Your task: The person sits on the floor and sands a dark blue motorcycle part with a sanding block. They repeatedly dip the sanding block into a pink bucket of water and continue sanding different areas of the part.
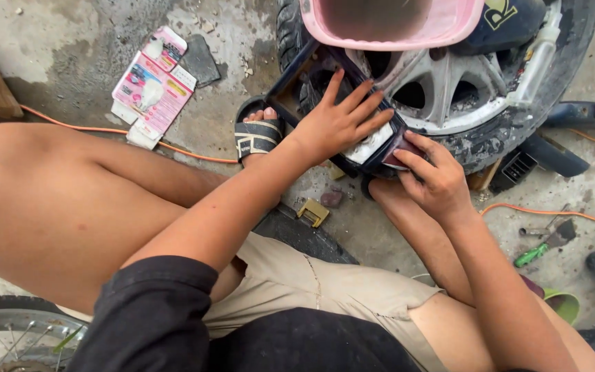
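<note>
My left hand (339, 120) lies flat with spread fingers on a dark rectangular plastic frame (290, 86) that has a pale panel (370, 145) at its near end. My right hand (432, 176) pinches the frame's near right corner, thumb and fingers on a reddish part (399, 153). The frame rests against a grey alloy wheel (442, 83) with a dirty black tyre (518, 124) lying on the concrete floor.
A pink plastic tub (394, 27) and a clear spray bottle (538, 58) sit on the wheel. A torn pink and white carton (153, 86) and an orange cable (118, 131) lie left. A green-handled tool (542, 248) lies right. A spoked wheel (15, 334) is bottom left. My sandalled foot (256, 134) is near the frame.
</note>
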